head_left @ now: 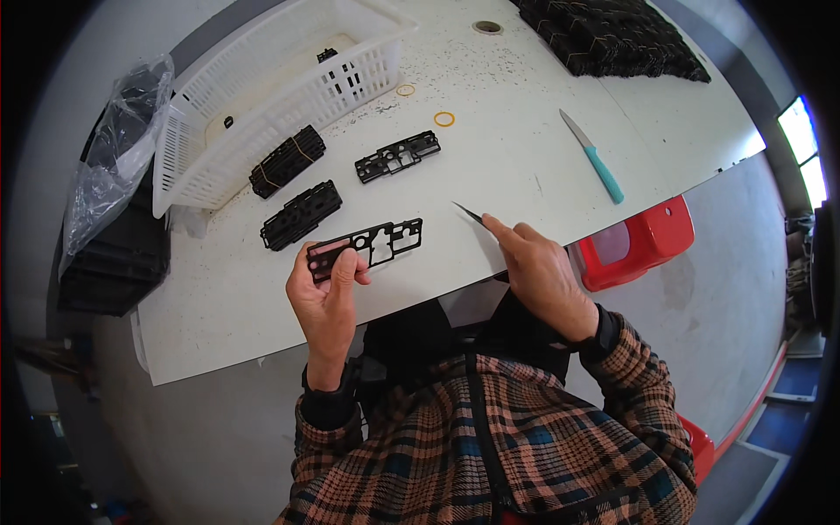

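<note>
My left hand (328, 302) grips a flat black plastic frame (390, 241) full of cut-outs, thumb on top and fingers beneath, just over the table's near edge. In my right hand (547, 284) is a slim pointed tool (470, 213); its dark tip points up and left, apart from the frame, and the rest is hidden by my fingers. Beyond the left hand lie a stack of black frames (301, 215), another bundle (288, 161) tied with a rubber band, and a separate black frame piece (398, 157).
A white slatted basket (289, 114) stands at the far left, with a few black pieces inside. A turquoise-handled knife (604, 175) lies to the right. Rubber bands (444, 119), black crumbs, a tape roll (487, 28) and piled black bundles (612, 39) are farther back. A red stool (643, 245) stands beside the table.
</note>
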A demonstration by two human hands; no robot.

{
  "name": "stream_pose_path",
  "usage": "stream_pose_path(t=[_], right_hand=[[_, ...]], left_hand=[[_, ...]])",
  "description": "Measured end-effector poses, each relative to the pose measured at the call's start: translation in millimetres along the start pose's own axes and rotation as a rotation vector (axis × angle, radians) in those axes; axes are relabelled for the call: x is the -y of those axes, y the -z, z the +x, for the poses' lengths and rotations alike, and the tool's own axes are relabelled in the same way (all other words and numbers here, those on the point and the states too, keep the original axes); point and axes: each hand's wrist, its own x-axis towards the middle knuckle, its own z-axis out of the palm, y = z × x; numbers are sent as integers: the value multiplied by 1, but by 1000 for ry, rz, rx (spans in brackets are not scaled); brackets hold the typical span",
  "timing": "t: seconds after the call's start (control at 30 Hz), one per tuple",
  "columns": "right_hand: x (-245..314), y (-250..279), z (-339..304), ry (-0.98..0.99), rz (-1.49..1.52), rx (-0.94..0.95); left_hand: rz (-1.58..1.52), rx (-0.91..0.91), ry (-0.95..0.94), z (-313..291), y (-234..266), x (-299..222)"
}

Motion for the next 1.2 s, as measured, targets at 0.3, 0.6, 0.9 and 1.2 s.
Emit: stream_pose_path(t=[0.3, 0.6, 0.9, 1.2], right_hand=[[-38, -2, 39, 76, -295, -108], [-44, -1, 53, 73, -438, -130], [-22, 8, 49, 234, -363, -267], [30, 13, 29, -43, 585, 343]], left_hand=[[-137, 55, 88, -4, 2, 7], [-287, 92, 205, -6, -5, 10], [-409, 81, 296, -9, -7, 15], [-493, 97, 340, -8, -9, 22]])
